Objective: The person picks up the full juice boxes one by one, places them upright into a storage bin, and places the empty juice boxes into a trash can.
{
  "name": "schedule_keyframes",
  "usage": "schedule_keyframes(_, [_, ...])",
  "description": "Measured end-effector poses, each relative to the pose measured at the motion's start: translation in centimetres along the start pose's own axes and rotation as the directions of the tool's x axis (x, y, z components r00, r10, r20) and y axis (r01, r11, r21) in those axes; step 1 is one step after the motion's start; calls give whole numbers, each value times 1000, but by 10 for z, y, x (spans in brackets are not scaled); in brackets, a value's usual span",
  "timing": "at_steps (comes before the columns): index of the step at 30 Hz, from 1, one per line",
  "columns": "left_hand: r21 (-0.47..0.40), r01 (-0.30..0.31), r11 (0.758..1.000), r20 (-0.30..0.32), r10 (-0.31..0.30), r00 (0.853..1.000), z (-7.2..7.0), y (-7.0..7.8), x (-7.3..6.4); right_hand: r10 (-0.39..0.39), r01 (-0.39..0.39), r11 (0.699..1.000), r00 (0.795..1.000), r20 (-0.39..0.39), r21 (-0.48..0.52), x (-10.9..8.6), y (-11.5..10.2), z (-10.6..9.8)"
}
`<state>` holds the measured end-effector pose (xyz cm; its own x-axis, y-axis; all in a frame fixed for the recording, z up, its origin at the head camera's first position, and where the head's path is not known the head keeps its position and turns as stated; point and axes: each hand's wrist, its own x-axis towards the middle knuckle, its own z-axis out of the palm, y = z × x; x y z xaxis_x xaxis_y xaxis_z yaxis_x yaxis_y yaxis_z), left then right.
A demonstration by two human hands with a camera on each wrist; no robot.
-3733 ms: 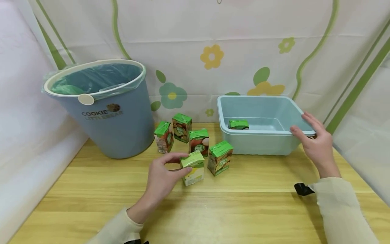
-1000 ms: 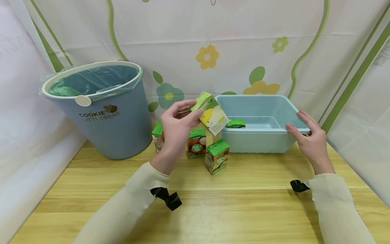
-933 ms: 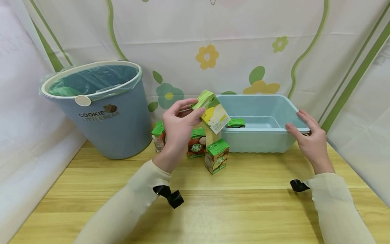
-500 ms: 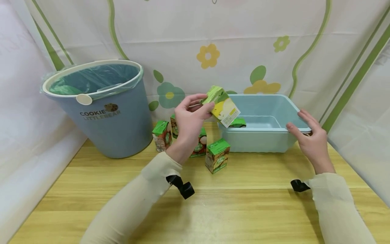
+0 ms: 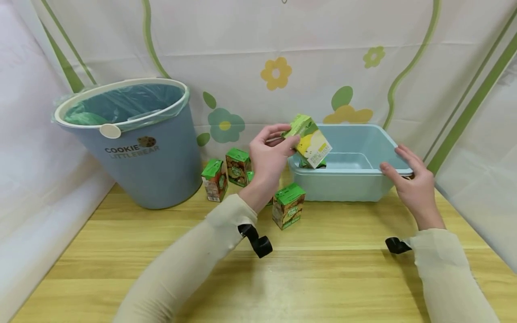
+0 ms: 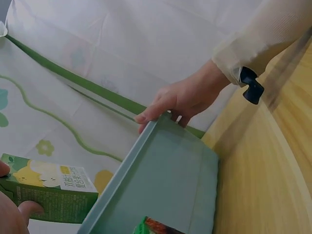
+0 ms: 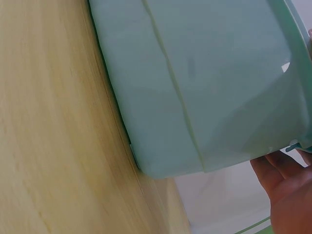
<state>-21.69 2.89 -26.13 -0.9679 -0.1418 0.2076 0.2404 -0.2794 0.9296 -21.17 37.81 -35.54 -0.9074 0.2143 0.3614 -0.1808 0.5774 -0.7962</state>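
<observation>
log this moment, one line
left hand: pinching yellow-green carton, tilted, near tub | right hand: gripping tub | other cartons: several on table, one in tub

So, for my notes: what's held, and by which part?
The left hand pinches the green-yellow carton near its top; the right hand holds the blue tub by its near-right rim corner.

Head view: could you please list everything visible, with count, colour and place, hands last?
Table: 1, yellowish, foreground
Cloth: count unclear, white flower-printed, behind
Bucket: 1, blue, left
Liner: 1, translucent green, in bucket
Basin: 1, light blue, right
Table cartons: 4, green-topped, on table, one mostly hidden
Basin carton: 1, green-topped, inside basin, partly hidden
Tilted carton: 1, yellow-green, raised by basin's left end
Sleeves: 2, cream, bottom
Cuff attachments: 2, black, at sleeve ends
Left hand: 1, bare, holding tilted carton
Right hand: 1, bare, on basin's right rim
</observation>
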Motion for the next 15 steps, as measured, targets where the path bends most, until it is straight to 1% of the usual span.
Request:
schedule_keyframes(4, [-18, 7, 1000, -6, -7, 1000, 8, -5, 2, -1, 1, 1000, 1000, 2, 2, 0, 0, 0])
schedule_keyframes(11, [-46, 22, 999, 6, -22, 1000, 20, -10, 5, -6, 6, 1000, 1000, -2, 12, 0, -2, 0])
schedule_keyframes(15, [-43, 27, 999, 5, -27, 1000, 29, -14, 7, 3, -3, 1000, 1000, 0, 5, 0, -2, 0])
